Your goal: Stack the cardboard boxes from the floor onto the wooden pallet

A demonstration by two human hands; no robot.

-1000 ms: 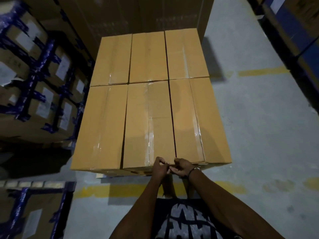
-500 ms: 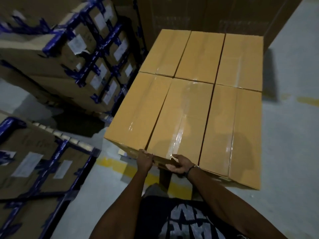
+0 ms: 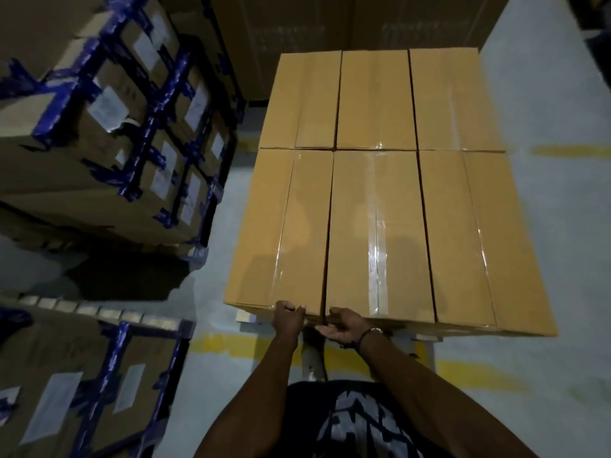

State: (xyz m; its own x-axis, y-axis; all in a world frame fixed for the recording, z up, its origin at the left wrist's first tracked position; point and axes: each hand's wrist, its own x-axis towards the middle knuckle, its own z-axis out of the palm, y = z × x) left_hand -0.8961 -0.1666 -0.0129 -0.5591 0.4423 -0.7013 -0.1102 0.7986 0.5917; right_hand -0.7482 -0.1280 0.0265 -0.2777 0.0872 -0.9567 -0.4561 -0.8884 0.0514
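Tan taped cardboard boxes fill the stack's top layer in two rows of three. The near-left box [image 3: 281, 233] and near-middle box [image 3: 377, 233] lie side by side, touching. My left hand [image 3: 289, 317] grips the near top edge of the near-left box, fingers curled over it. My right hand [image 3: 344, 327] holds the near corner of the near-middle box at the seam, thumb on top. Pale wood of the pallet [image 3: 416, 338] shows under the stack's near edge.
Brown cartons with blue tape [image 3: 109, 127] are stacked at the left, and another [image 3: 82, 385] sits at the lower left. Tall dark cartons [image 3: 363, 31] stand behind the stack. Grey floor with yellow lines [image 3: 562, 150] lies to the right.
My hands, together at the middle box's near edge a second ago, have spread; the left one shifted left onto the near-left box. The view swung and now faces the stack squarely.
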